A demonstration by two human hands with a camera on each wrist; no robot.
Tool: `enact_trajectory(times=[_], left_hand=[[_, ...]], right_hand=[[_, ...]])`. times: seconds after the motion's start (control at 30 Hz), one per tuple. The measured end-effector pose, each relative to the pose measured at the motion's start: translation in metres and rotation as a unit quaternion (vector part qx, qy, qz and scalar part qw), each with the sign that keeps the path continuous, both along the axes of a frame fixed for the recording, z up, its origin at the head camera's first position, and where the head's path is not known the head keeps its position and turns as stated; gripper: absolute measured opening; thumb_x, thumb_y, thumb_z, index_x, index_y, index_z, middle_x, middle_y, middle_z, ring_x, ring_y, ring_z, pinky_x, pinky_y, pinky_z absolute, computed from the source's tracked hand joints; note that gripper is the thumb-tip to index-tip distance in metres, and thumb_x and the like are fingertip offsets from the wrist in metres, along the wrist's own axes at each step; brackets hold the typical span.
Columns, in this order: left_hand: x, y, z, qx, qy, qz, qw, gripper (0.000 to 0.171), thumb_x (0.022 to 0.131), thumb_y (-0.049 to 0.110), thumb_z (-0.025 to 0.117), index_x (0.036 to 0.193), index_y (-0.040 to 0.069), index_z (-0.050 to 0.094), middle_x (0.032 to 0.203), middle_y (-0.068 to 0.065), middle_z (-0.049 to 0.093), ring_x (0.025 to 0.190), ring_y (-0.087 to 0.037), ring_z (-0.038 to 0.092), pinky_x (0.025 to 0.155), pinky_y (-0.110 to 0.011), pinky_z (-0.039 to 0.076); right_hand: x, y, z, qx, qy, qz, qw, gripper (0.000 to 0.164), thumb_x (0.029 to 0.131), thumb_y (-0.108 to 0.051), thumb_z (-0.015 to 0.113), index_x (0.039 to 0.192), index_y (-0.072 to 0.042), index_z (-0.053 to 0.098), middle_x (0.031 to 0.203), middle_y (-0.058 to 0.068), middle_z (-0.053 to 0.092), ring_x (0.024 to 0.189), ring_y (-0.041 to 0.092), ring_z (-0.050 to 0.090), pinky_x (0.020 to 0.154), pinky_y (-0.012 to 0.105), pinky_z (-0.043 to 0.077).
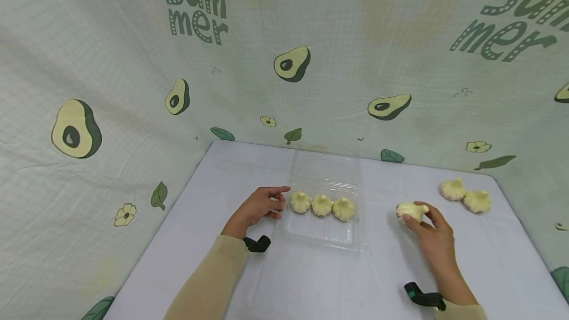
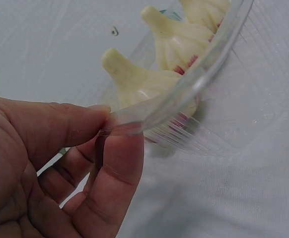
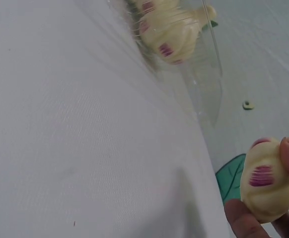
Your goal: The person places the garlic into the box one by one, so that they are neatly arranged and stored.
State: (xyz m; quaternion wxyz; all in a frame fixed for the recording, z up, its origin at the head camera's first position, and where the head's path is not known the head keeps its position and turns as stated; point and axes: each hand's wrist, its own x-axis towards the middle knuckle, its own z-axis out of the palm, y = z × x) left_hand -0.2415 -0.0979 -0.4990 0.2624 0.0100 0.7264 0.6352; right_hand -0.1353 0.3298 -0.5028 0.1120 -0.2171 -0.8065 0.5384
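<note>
The left hand (image 1: 262,206) pinches the box (image 1: 317,231) by its rim (image 2: 204,82), apparently to steady it; three bulbs (image 1: 322,206) sit in a row inside. Between box and two loose bulbs (image 1: 452,189), the right hand (image 1: 434,236) grips another bulb (image 1: 410,211) above the table (image 1: 346,280), its full hold partly hidden.

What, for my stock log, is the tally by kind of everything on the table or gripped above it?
Garlic bulbs: 6 (3 in the container, 1 in the right grip, 2 loose at the right of the table)
Clear plastic clamshell container, lid open: 1
Total: 7
</note>
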Motion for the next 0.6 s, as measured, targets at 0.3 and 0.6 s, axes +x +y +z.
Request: enact_trajectory(times=[0.3, 0.6], left_hand=[[-0.001, 0.001, -0.001, -0.008, 0.001, 0.001, 1.0000, 0.056, 0.097, -0.005, 0.069, 0.149, 0.015, 0.063, 0.105, -0.005, 0.059, 0.078, -0.017, 0.060, 0.067, -0.027, 0.061], [-0.002, 0.001, -0.001, -0.012, 0.000, 0.003, 0.9999, 0.057, 0.097, -0.005, 0.069, 0.149, 0.015, 0.062, 0.106, -0.006, 0.060, 0.078, -0.016, 0.060, 0.067, -0.027, 0.062]], right_hand=[[-0.006, -0.010, 0.004, -0.078, 0.013, 0.008, 0.997, 0.054, 0.100, -0.017, 0.075, 0.149, -0.003, 0.058, 0.146, 0.007, 0.055, 0.088, -0.012, 0.066, 0.076, 0.015, 0.060], [-0.010, -0.016, 0.008, 0.056, -0.011, 0.004, 0.998, 0.049, 0.097, -0.024, 0.080, 0.141, -0.009, 0.067, 0.147, 0.022, 0.061, 0.085, -0.024, 0.049, 0.068, 0.005, 0.051]])
